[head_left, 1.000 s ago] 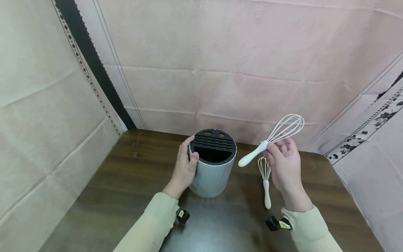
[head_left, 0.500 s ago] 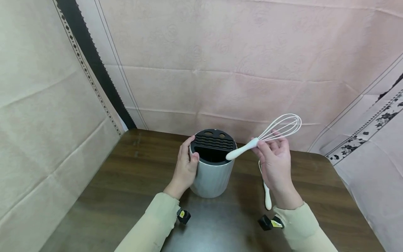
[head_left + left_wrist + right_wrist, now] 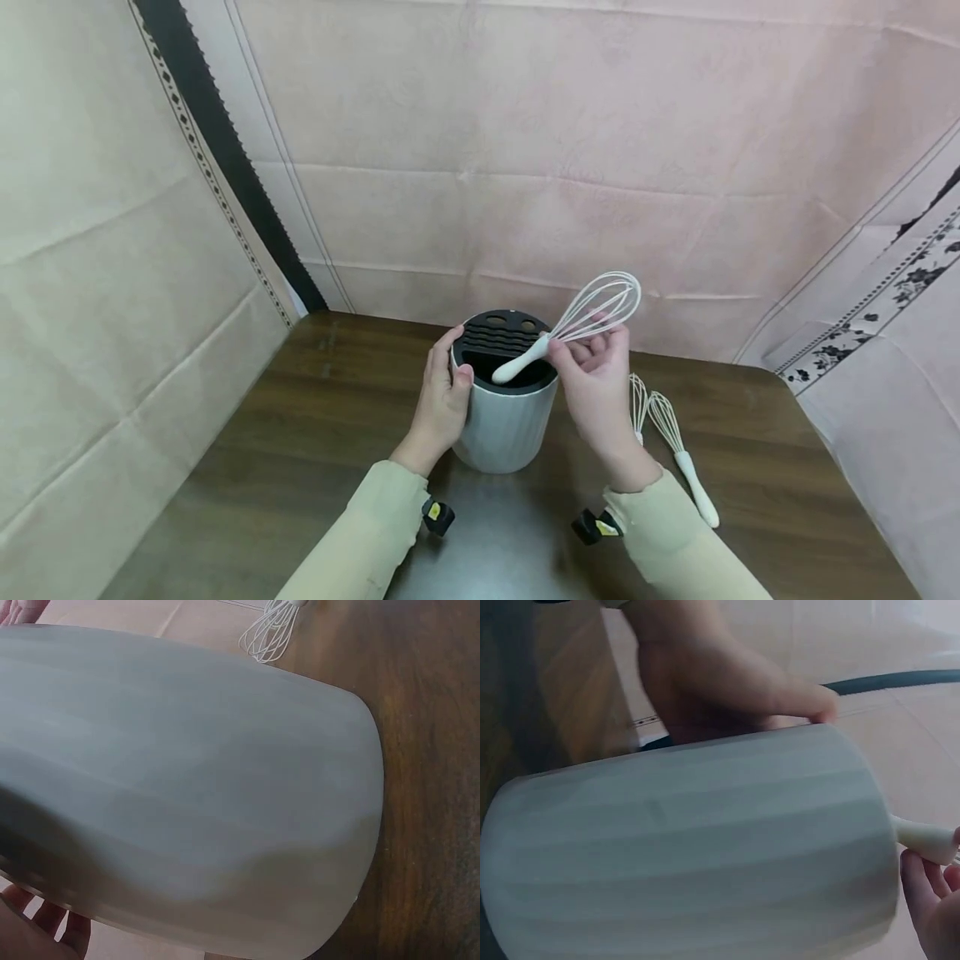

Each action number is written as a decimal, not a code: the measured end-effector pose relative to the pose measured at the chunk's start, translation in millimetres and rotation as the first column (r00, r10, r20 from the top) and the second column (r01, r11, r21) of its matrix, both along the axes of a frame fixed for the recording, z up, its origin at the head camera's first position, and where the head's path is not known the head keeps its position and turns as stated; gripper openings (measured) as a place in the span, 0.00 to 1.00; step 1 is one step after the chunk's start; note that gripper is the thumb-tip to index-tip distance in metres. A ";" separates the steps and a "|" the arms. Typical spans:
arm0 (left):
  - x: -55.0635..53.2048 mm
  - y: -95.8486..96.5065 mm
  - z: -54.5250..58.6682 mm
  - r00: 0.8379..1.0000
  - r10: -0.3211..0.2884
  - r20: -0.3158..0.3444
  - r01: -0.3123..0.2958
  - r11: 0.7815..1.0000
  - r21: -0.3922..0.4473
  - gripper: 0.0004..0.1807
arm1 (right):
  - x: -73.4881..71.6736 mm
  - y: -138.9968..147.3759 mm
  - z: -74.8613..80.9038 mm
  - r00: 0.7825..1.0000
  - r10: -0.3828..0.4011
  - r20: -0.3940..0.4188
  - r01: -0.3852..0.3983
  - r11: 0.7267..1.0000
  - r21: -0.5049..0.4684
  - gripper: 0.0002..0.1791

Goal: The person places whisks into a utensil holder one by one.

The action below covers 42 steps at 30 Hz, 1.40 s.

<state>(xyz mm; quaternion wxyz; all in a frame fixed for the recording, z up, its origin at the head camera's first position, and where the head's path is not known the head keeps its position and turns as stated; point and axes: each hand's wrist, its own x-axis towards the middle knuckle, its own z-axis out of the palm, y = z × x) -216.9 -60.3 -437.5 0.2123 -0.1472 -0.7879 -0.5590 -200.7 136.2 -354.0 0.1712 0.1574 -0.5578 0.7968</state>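
Pinching the raised whisk [image 3: 546, 340] between thumb and fingers, your right hand [image 3: 600, 387] keeps it above the black lid [image 3: 501, 330] of the container [image 3: 501, 429], to the right of your left hand [image 3: 441, 400]. The handle points to the left and near, and its tip is over the wide opening in the near half of the lid; whether the tip is below the rim, I cannot tell. The whisk is white, with a smooth handle and thin wire loops, which lean up toward the far right. The container is pale grey, round, with soft flutes along its wall; its lid has wavy slots and round holes in the far half.

Your left hand grips the container from its left side, the thumb on the near left of the rim and the fingers curled on the far left. Both your forearms, in pale green sleeves [image 3: 360, 533], reach in from the near side, and a small black device sits at each wrist.

On the brown table [image 3: 315, 467], to the right of the container, lie a second whisk [image 3: 638, 408], mostly hidden by your right arm, and a third whisk [image 3: 686, 458], its handle toward the near right. Behind the table hangs a pinkish cloth [image 3: 525, 167].
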 end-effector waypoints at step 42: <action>-2.7 4.7 -5.7 1.000 0.015 -0.017 -0.015 1.000 0.018 0.30 | 22.8 -5.5 3.8 0.997 0.042 -0.069 -0.013 0.926 0.376 0.46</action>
